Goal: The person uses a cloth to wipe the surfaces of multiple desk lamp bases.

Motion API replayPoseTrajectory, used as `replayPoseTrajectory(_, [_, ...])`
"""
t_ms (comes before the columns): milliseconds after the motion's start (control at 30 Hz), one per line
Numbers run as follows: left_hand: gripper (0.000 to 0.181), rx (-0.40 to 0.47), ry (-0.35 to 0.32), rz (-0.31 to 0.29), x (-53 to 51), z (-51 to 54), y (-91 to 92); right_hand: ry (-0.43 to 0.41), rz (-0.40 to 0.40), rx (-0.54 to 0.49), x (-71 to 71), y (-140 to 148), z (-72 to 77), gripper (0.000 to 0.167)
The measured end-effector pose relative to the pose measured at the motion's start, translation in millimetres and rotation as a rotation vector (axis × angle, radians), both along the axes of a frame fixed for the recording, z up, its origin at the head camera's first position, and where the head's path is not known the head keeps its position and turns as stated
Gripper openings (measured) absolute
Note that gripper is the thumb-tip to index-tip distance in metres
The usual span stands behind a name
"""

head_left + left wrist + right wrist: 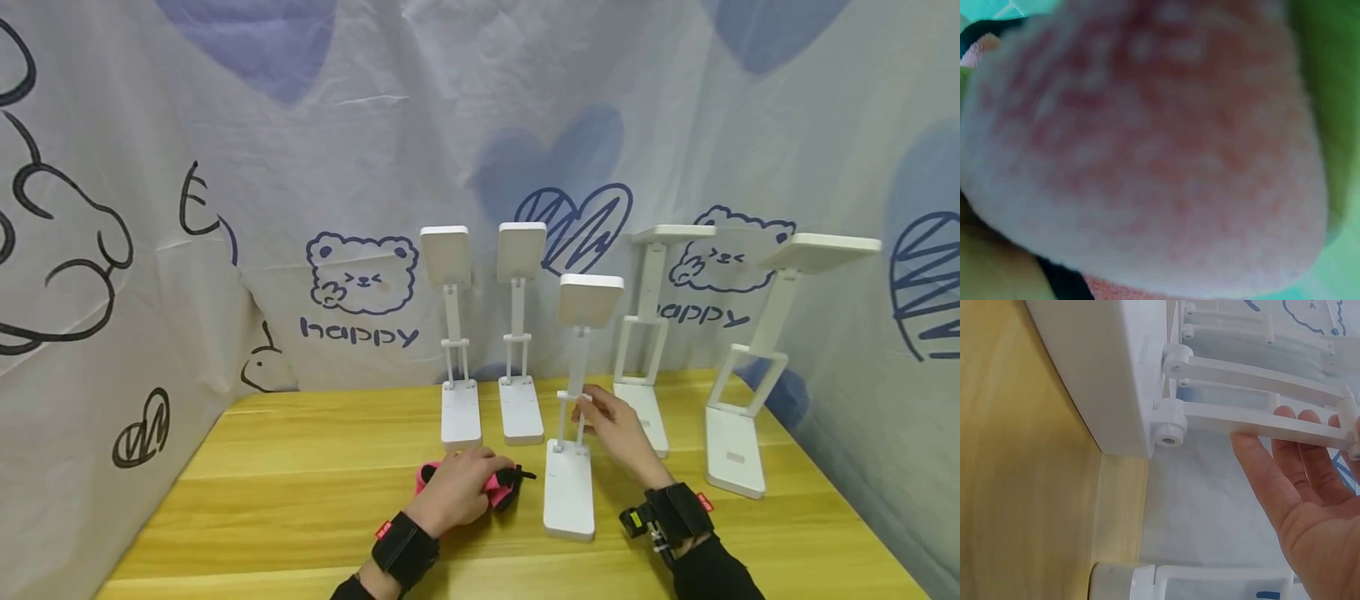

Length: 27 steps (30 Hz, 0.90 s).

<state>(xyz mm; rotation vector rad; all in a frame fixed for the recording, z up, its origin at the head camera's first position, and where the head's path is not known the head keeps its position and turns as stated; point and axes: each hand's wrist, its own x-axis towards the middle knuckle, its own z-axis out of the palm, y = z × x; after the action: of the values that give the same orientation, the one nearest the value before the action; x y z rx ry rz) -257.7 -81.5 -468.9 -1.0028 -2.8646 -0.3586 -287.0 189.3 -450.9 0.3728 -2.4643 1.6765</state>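
Five white folding desk lamps stand on the wooden table. At the front one (568, 492), my right hand (618, 429) holds the lower arm near its joint. The right wrist view shows my right hand (1316, 500) with thumb and fingers around the white arm bar (1260, 420). Left of that lamp's base, my left hand (459, 490) grips a pink and black cloth item (501, 487), partly covered by the palm. The left wrist view is blurred and mostly filled by part of my left hand (1147, 162), with pink cloth (1122, 289) along the bottom edge.
Two lamps (460, 414) (521, 410) stand behind, near the back edge. Two more, a nearer one (735, 450) and one behind it (641, 408), stand to the right. A printed curtain (360, 192) hangs behind the wooden table (300, 475).
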Motion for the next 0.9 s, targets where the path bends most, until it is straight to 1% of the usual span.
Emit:
replayPoseTrajectory(200, [0.047, 0.061, 0.098, -0.006, -1.8, 2.2, 10.5, 0.013, -0.011, -0.002, 0.8, -4.2, 1.6, 0.036])
replayPoseTrajectory(267, [0.047, 0.067, 0.112, -0.013, -2.1, 4.0, 15.5, 0.013, -0.006, -0.007, 1.3, -4.5, 2.0, 0.036])
replayPoseTrajectory(333, [0.048, 0.062, 0.109, -0.017, -2.3, 5.4, 21.1, 0.014, -0.002, -0.016, 2.0, -4.2, 2.1, 0.037])
replayPoseTrajectory(400, [0.049, 0.051, 0.092, -0.015, -2.1, 6.7, 26.8, 0.015, 0.005, -0.022, 2.7, -3.8, 2.1, 0.038])
replayPoseTrajectory(467, [0.049, 0.04, 0.073, -0.009, -2.0, 7.3, 33.0, 0.012, 0.016, -0.027, 3.2, -3.3, 2.2, 0.037])
replayPoseTrajectory(567, [0.049, 0.033, 0.061, -0.007, -1.4, 8.1, 41.8, 0.005, 0.024, -0.026, 3.2, -3.0, 1.9, 0.034])
replayPoseTrajectory(733, [0.048, 0.0, 0.061, 0.011, -1.5, 8.5, 53.8, 0.0, 0.017, -0.013, 3.4, -2.9, 0.7, 0.033])
replayPoseTrajectory(900, [0.047, -0.038, 0.086, 0.034, -3.6, 9.3, 59.5, 0.001, 0.021, -0.017, 1.2, -3.0, 0.7, 0.032])
